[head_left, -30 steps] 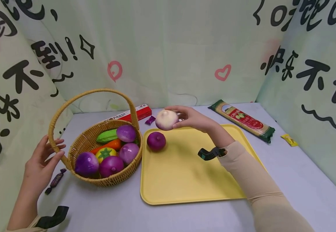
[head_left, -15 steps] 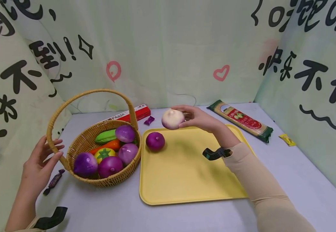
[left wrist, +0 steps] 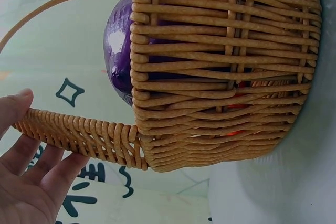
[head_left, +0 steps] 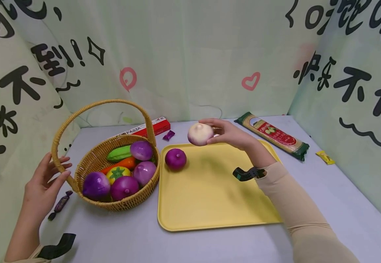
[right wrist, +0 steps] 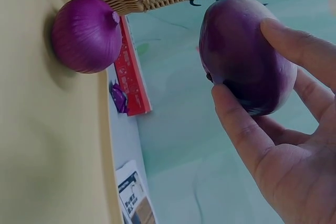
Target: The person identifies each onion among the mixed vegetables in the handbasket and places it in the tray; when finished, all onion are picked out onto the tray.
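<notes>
Here, the white-and-purple turnip [head_left: 199, 134] is held in the air near the far edge of the yellow tray [head_left: 223, 199], between the thumb and bent fingers of the right hand [head_left: 226, 134]. On the tray sits a purple onion [head_left: 175, 159]. Just beside it stands a wicker basket [head_left: 121, 206] of vegetables, its handle [head_left: 118, 101] gripped low between the left hand's [head_left: 42, 188] thumb and fingers. Behind lies a red pasta box [head_left: 160, 126].
</notes>
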The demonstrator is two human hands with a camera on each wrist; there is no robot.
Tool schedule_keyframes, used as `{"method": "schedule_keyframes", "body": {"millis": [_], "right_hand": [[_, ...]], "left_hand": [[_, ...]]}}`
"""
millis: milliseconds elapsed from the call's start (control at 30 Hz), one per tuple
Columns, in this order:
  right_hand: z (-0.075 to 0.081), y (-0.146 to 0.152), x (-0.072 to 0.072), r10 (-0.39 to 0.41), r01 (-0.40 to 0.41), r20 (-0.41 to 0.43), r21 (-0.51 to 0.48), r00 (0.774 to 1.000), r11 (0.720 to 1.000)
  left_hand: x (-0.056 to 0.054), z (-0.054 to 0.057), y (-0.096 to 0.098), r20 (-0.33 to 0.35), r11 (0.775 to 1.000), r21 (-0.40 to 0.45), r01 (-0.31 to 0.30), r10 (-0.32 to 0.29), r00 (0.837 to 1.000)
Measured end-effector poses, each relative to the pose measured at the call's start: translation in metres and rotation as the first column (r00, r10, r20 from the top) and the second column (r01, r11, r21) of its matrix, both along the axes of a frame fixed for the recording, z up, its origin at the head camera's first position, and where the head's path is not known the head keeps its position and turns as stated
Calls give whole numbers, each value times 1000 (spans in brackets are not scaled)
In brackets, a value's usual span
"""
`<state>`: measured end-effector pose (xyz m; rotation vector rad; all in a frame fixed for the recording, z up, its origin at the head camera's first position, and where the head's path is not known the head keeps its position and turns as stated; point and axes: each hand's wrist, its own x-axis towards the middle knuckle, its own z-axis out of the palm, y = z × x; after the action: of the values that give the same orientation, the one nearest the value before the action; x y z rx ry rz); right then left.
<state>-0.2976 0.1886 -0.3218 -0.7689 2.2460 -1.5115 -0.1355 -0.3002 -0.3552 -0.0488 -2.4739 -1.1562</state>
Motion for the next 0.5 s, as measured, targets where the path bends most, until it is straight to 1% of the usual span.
{"method": "schedule_keyframes", "body": {"millis": [500], "right_hand": [[-7,11,-3,-6,6,27,-1,1000,1000]], "left_hand": [[0,0,-1,-3,1000,0,4,-4,1000]]}}
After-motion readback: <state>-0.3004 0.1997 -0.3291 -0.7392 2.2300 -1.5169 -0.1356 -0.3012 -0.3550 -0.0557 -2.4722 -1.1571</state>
